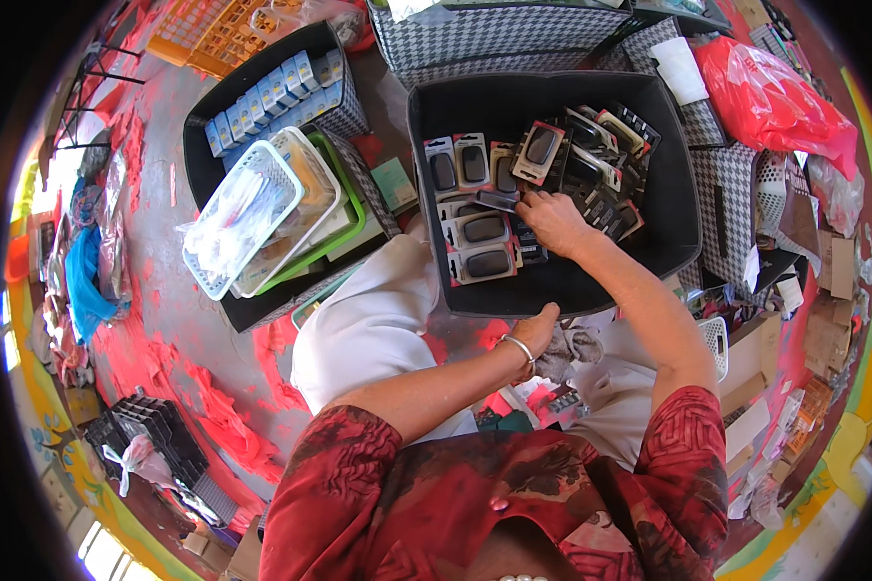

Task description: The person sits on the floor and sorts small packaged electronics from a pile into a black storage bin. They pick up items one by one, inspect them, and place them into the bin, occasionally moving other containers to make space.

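A black fabric bin (664, 261) stands in front of me, holding carded blister packs with dark oval items. My right hand (555, 225) reaches into it from the right, its fingers closed at the end of a tilted blister pack (497, 200). Left of that hand, packs lie face up in rows, among them a lower pack (484, 263). Beyond it, a pack (539, 152) lies on a jumbled heap against the right side. My left hand (536, 334), with a bracelet at the wrist, is at the bin's near edge beside a grey cloth (570, 351); its fingers are hidden.
To the left, another bin (199, 145) holds small blue-and-white boxes. Stacked baskets (286, 228) with clear plastic bags sit nearby. Houndstooth bins (499, 44) stand behind; a red plastic bag (775, 97) lies at right. Black crates (155, 436) and red scraps cover parts of the floor.
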`<act>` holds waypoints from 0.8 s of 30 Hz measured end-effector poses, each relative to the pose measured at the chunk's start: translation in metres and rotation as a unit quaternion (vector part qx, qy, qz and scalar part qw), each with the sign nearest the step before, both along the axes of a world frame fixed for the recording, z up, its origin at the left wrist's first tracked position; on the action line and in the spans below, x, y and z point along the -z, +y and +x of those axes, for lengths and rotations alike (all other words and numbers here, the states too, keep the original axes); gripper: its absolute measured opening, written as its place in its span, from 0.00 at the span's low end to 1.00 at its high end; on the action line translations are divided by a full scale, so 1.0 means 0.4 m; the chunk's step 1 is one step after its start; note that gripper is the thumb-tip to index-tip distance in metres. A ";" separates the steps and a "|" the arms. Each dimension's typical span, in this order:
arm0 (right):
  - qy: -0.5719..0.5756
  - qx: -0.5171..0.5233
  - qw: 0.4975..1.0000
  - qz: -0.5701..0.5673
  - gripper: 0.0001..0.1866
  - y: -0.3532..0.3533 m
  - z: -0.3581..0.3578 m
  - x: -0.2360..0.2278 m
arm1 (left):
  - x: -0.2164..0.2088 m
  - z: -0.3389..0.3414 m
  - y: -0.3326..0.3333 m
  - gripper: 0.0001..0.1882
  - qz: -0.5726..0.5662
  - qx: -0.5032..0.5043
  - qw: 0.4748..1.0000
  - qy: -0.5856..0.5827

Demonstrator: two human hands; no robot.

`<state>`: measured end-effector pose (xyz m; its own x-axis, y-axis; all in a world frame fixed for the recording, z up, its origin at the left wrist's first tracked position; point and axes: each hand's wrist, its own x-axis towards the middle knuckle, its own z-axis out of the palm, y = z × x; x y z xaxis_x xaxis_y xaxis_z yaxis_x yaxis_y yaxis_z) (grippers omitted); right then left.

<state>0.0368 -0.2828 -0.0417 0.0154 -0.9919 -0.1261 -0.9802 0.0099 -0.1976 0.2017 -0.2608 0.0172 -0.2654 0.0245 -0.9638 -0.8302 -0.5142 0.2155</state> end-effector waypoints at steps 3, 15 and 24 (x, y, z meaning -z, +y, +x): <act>-0.003 0.046 0.999 -0.020 0.05 -0.029 0.005 -0.029 | -0.020 -0.005 -0.010 0.37 0.010 -0.006 1.000 -0.014; 0.089 -0.024 0.982 -0.166 0.03 -0.187 0.151 0.041 | -0.033 -0.007 -0.016 0.40 -0.012 0.045 0.999 0.018; -0.087 0.197 0.974 -0.074 0.07 -0.164 0.026 -0.001 | -0.033 -0.007 -0.019 0.40 -0.018 0.035 0.999 -0.014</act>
